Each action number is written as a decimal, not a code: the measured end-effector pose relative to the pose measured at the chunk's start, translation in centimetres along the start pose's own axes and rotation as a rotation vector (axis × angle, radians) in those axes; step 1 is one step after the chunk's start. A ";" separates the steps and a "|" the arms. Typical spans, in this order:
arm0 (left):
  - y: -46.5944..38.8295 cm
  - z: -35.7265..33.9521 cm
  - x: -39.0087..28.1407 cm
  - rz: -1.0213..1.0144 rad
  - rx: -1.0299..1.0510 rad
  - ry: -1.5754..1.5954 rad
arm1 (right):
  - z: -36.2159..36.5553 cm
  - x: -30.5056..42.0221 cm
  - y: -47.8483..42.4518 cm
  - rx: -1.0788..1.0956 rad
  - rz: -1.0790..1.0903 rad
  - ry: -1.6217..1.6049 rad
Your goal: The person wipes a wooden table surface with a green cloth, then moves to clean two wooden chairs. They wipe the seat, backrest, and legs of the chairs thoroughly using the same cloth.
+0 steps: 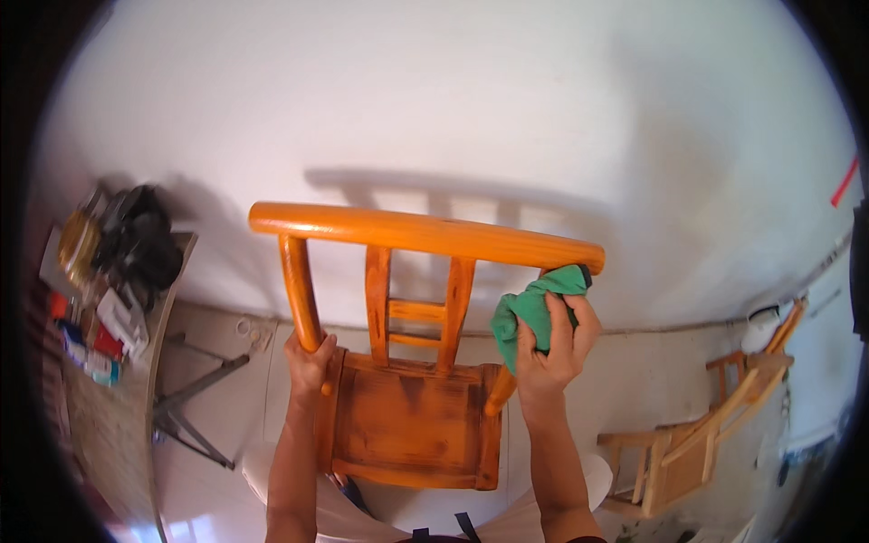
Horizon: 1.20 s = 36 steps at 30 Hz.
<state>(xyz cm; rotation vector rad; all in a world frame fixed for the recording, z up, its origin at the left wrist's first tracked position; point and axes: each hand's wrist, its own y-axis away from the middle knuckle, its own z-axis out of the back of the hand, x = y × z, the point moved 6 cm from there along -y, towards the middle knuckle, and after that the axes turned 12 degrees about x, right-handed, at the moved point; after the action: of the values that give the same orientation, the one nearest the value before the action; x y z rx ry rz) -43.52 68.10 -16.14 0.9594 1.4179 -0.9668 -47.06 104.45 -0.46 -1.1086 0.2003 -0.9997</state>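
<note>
Before me stands a varnished orange-brown wooden chair (pixel 407 421), its back towards the white wall. My left hand (pixel 309 360) grips the lower part of the left back post (pixel 299 288). In my right hand (pixel 560 339) is a bunched green cloth (pixel 536 312), pressed around the right back post just under the end of the thick round top rail (pixel 428 231). Cloth and fingers hide most of that post; its lower end (pixel 501 390) shows beside the seat. Two slats with short crossbars fill the middle of the back.
At left, a folding-leg table (pixel 108 421) carries a black bag (pixel 142 237), a jar with a yellowish content (pixel 78 248), a white plastic object (pixel 124 319) and small packages. Lighter wooden chairs (pixel 679 461) are at right on the tiled floor (pixel 210 400). The wall (pixel 434 102) rises close behind the chair.
</note>
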 end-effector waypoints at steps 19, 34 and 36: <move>21.2 -14.5 7.3 0.032 -0.046 -1.320 | -0.6 -2.8 7.2 0.315 0.217 -0.193; 20.6 -14.2 6.7 0.037 -0.108 -1.295 | -2.7 -3.2 17.3 0.549 0.264 -0.277; 20.9 -13.8 7.1 0.013 -0.091 -1.297 | -2.0 -1.0 17.5 0.733 0.192 -0.367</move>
<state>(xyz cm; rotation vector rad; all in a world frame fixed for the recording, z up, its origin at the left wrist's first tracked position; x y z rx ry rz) -28.81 88.32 -23.36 0.1200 0.3355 -1.1527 -38.79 105.33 -16.03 -0.5628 -0.3340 -0.5970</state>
